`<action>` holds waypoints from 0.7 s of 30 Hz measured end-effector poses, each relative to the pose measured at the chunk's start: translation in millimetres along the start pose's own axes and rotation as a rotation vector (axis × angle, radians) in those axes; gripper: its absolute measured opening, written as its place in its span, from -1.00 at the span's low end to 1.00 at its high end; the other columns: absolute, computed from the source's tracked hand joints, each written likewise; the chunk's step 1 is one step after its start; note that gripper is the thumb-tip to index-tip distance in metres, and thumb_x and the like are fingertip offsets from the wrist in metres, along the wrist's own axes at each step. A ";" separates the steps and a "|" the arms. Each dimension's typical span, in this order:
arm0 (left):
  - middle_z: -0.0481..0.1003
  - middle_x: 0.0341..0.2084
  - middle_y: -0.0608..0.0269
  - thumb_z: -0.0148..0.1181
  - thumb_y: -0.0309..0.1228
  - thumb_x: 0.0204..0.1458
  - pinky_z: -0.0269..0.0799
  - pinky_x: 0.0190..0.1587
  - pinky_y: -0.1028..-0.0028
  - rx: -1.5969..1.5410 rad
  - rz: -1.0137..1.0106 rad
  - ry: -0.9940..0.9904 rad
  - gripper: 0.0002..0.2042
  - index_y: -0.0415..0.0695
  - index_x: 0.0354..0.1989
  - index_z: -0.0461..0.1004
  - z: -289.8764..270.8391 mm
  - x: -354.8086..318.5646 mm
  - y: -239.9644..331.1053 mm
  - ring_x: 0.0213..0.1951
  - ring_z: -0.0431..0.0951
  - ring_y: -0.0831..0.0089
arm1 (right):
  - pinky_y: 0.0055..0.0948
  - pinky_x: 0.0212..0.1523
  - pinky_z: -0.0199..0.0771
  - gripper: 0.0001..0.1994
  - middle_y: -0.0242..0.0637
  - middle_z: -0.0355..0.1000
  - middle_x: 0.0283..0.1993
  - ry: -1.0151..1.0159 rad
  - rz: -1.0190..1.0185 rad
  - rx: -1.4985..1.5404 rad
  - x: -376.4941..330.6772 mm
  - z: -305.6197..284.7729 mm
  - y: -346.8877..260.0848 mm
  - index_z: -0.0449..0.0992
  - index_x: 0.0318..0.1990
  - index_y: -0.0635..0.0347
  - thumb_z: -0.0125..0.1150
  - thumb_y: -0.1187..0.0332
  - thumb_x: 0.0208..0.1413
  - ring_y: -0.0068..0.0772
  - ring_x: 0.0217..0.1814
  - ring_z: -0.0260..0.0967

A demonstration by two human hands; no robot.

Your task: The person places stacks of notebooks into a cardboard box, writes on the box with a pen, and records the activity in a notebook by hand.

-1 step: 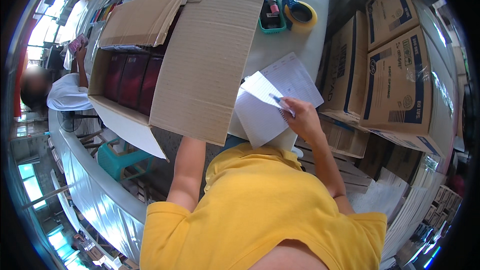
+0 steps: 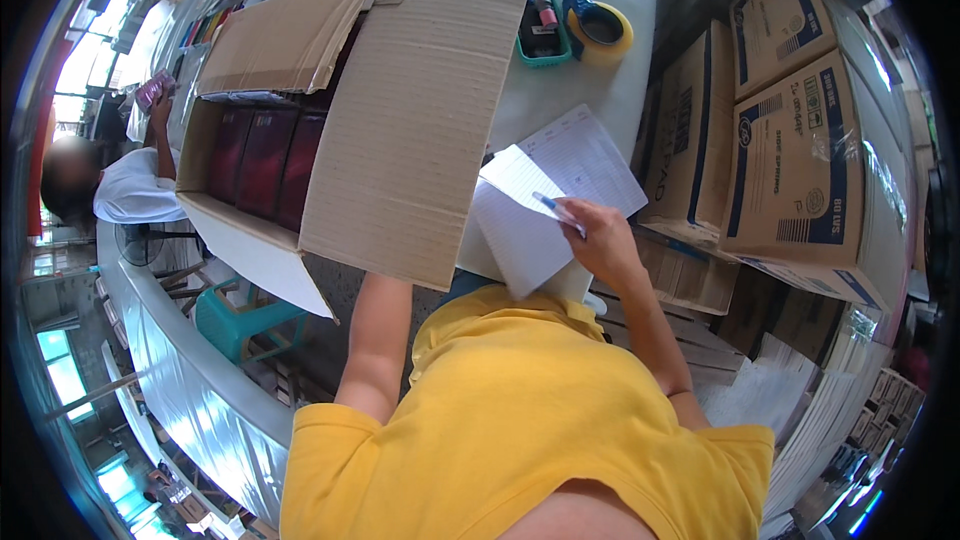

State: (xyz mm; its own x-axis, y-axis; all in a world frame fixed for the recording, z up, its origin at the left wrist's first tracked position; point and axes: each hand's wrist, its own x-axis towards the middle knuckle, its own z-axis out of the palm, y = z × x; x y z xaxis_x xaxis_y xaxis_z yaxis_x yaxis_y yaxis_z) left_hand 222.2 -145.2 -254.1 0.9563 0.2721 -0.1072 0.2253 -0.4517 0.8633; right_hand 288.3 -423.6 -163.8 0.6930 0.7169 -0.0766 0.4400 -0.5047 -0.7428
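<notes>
Fingers of the right hand [image 2: 603,238] pinch a pen [image 2: 546,202] over the open notebook [image 2: 592,162] in the head view; a box flap [image 2: 415,130] hides the left hand, whose state cannot be told. Notebook work seems in hand; writing would call for flattening the raised page [image 2: 512,172].

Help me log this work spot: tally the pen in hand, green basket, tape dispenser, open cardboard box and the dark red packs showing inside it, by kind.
Pen in the right hand: 1
Green basket: 1
Tape dispenser: 1
Open cardboard box: 1
Dark red packs showing: 3 (others may be hidden)
Total visible: 7
</notes>
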 end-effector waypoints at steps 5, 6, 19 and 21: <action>0.31 0.15 0.13 0.21 -0.44 0.05 0.51 -0.02 0.29 -0.682 -0.067 -0.190 -0.33 -0.10 0.36 0.09 12.1 -1.8 15.0 0.03 0.48 0.18 | -0.14 -0.19 0.49 -0.62 -0.07 0.53 -0.20 0.040 -0.015 -0.036 -9.8 19.9 -12.6 0.46 0.07 0.05 0.19 0.19 0.09 0.01 -0.21 0.50; 0.31 0.15 0.15 0.21 -0.44 0.05 0.52 -0.03 0.30 -0.769 -0.095 -0.253 -0.33 -0.08 0.36 0.08 18.3 -1.9 27.7 0.02 0.49 0.20 | -0.14 -0.18 0.49 -0.57 -0.06 0.53 -0.20 0.059 0.002 -0.048 -10.7 22.4 -12.7 0.44 0.11 0.05 0.20 0.14 0.09 0.02 -0.21 0.50; 0.43 -0.01 -0.04 0.41 -0.40 -0.25 0.49 -0.02 0.26 0.252 0.380 0.241 -0.30 -0.24 0.17 0.30 48.2 22.4 74.5 -0.05 0.52 0.03 | -0.12 -0.20 0.46 -0.56 0.05 0.50 -0.28 0.104 0.195 0.010 12.5 1.0 -5.2 0.45 0.14 -0.12 0.11 0.37 0.04 0.12 -0.22 0.47; 0.42 0.00 -0.08 0.39 -0.39 -0.24 0.48 0.00 0.24 0.290 0.360 0.238 -0.28 -0.26 0.19 0.27 51.0 21.4 78.7 -0.05 0.51 -0.03 | -0.12 -0.21 0.45 -0.56 0.05 0.49 -0.29 0.128 0.181 0.051 12.3 -1.2 -5.8 0.46 0.13 -0.12 0.10 0.38 0.04 0.12 -0.24 0.47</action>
State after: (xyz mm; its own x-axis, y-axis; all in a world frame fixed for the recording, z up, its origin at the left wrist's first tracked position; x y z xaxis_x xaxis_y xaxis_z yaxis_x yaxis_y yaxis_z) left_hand 269.9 -218.2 -213.6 0.9215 0.2266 0.3153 -0.0352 -0.7600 0.6490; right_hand 294.9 -412.4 -159.6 0.8261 0.5485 -0.1292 0.2749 -0.5924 -0.7573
